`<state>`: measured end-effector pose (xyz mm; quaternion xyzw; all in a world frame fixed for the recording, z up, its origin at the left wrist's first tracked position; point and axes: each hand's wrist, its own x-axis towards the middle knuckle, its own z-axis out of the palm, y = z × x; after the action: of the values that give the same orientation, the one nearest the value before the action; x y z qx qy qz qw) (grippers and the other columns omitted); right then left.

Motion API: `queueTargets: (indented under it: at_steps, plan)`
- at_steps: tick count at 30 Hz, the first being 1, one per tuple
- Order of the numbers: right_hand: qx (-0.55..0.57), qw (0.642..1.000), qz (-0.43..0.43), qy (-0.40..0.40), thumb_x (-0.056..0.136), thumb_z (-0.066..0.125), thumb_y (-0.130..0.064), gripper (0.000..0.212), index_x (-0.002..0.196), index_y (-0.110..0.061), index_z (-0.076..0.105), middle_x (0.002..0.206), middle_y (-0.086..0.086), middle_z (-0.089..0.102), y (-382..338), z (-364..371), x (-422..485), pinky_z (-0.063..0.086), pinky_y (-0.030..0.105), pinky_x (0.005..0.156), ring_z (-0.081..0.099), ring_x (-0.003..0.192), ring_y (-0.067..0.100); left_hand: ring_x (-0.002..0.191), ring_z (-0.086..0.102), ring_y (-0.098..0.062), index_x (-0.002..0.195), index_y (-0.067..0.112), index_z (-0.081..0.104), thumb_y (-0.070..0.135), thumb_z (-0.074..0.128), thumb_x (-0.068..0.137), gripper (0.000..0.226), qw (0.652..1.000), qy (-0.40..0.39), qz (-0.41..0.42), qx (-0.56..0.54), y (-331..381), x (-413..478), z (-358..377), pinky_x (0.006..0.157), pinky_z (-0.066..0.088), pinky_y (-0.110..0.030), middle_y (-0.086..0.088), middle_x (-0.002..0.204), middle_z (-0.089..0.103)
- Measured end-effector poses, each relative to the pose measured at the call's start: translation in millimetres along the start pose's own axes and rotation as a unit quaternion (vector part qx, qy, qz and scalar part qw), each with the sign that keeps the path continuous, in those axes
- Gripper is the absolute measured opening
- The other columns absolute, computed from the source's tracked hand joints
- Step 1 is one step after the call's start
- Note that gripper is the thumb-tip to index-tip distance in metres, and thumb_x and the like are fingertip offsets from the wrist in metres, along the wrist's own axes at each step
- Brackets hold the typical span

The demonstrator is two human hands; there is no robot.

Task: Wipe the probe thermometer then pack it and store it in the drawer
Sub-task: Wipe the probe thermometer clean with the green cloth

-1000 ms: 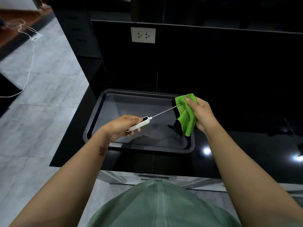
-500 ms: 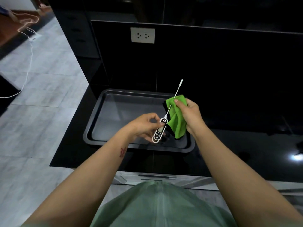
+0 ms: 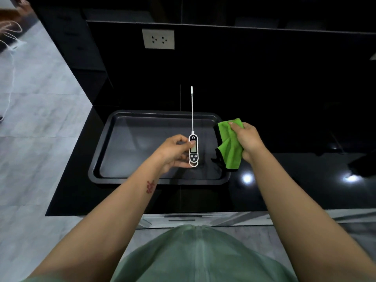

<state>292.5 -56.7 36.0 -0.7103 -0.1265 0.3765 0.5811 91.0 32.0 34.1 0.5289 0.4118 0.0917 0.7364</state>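
The probe thermometer [image 3: 193, 149] has a white body with a small display and buttons, and a long thin metal probe with a white tip pointing straight away from me. My left hand [image 3: 175, 152] grips its body from the left, thumb on the display, above the dark tray [image 3: 103, 176]. My right hand [image 3: 247, 139] holds a bunched green cloth [image 3: 230, 145] to the right of the thermometer, apart from the probe. No drawer or packaging is in view.
The dark tray sits on a glossy black counter [image 3: 284, 180] against a black wall with a white double socket [image 3: 158, 39]. Grey tiled floor [image 3: 30, 139] lies to the left, with a white cable [image 3: 12, 64] on it.
The cloth has come off the probe and my right hand moved right. My left hand turned the thermometer until its probe points straight away, display facing up.
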Motion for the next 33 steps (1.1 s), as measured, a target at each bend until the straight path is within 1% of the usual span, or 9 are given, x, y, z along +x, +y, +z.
queueTargets:
  at_steps: [3,5,9,12,15,20,26,29,33]
  plan:
    - [-0.022,0.997,0.061,0.033,0.086,0.061,-0.032,0.042,0.117,-0.004,0.057,0.099,0.014,0.069,7,-24,13,0.056,0.033,0.062,0.069,0.079,0.026,0.076,0.069,-0.027,0.097,0.010,0.054,0.022,0.063,0.093,0.015,1.000,-0.006,-0.022,-0.007,-3,8,9,0.070,0.062,-0.041,-0.015,0.089,0.068]
    - [-0.045,0.992,0.107,0.047,0.078,0.061,-0.036,0.066,0.133,-0.004,0.044,0.115,0.017,0.064,13,-35,14,0.058,0.043,0.076,0.067,0.093,0.032,0.077,0.070,-0.026,0.096,0.010,0.055,0.022,0.064,0.093,0.015,0.999,-0.007,-0.036,-0.006,-5,12,17,0.072,0.062,-0.040,-0.013,0.089,0.070]
    - [-0.097,0.984,0.136,0.060,0.092,0.052,-0.022,0.061,0.142,-0.007,0.020,0.123,0.016,0.050,25,-42,8,0.047,0.048,0.097,0.054,0.110,0.032,0.080,0.071,-0.025,0.092,0.012,0.057,0.024,0.065,0.092,0.014,0.999,-0.011,-0.050,-0.008,-9,17,29,0.074,0.061,-0.039,-0.012,0.092,0.071]
    - [-0.249,0.963,0.040,0.098,0.094,0.049,-0.015,0.041,0.131,-0.008,0.033,0.130,0.016,0.050,43,-46,5,0.044,0.046,0.098,0.051,0.115,0.031,0.079,0.071,-0.024,0.091,0.013,0.058,0.024,0.065,0.092,0.013,0.998,-0.006,-0.057,-0.018,-11,18,32,0.073,0.061,-0.039,-0.012,0.093,0.071]
    - [-0.480,0.856,-0.106,0.157,0.094,0.052,-0.019,0.049,0.140,-0.012,0.037,0.143,0.011,0.044,64,-51,-1,0.033,0.047,0.105,0.040,0.131,0.031,0.075,0.072,-0.021,0.093,0.012,0.058,0.024,0.065,0.092,0.013,0.998,0.006,-0.065,-0.024,-13,19,33,0.068,0.062,-0.035,-0.011,0.093,0.072]
    - [-0.629,0.752,-0.192,0.039,0.104,0.030,-0.029,0.055,0.155,-0.017,0.014,0.164,0.003,0.008,93,-54,-5,0.013,0.043,0.120,0.003,0.151,0.021,0.075,0.073,-0.020,0.094,0.012,0.057,0.023,0.065,0.092,0.013,0.997,0.021,-0.073,-0.026,-13,20,33,0.069,0.062,-0.032,-0.011,0.095,0.073]
    - [-0.681,0.712,-0.170,0.021,0.102,0.009,-0.044,0.059,0.156,-0.018,0.003,0.164,0.002,-0.003,95,-52,2,-0.004,0.047,0.121,-0.013,0.150,0.019,0.091,0.073,-0.028,0.091,0.012,0.056,0.022,0.068,0.090,0.015,0.996,0.034,-0.076,-0.036,-16,21,29,0.072,0.062,-0.034,-0.016,0.101,0.073]
    - [-0.633,0.726,-0.264,0.052,0.100,0.012,-0.048,0.062,0.155,-0.021,0.015,0.163,0.002,0.013,81,-34,-4,-0.003,0.045,0.121,-0.001,0.151,0.019,0.085,0.074,-0.026,0.086,0.014,0.055,0.019,0.068,0.089,0.015,0.995,0.039,-0.083,-0.050,-18,23,27,0.072,0.062,-0.034,-0.012,0.097,0.074]
    - [-0.590,0.714,-0.375,-0.037,0.097,0.022,-0.052,0.065,0.152,-0.018,0.027,0.157,0.001,0.034,64,5,-14,0.005,0.043,0.120,0.021,0.148,0.014,0.070,0.073,-0.020,0.086,0.014,0.050,0.018,0.065,0.092,0.017,0.991,0.066,-0.091,-0.074,-21,24,25,0.064,0.062,-0.031,-0.010,0.090,0.073]
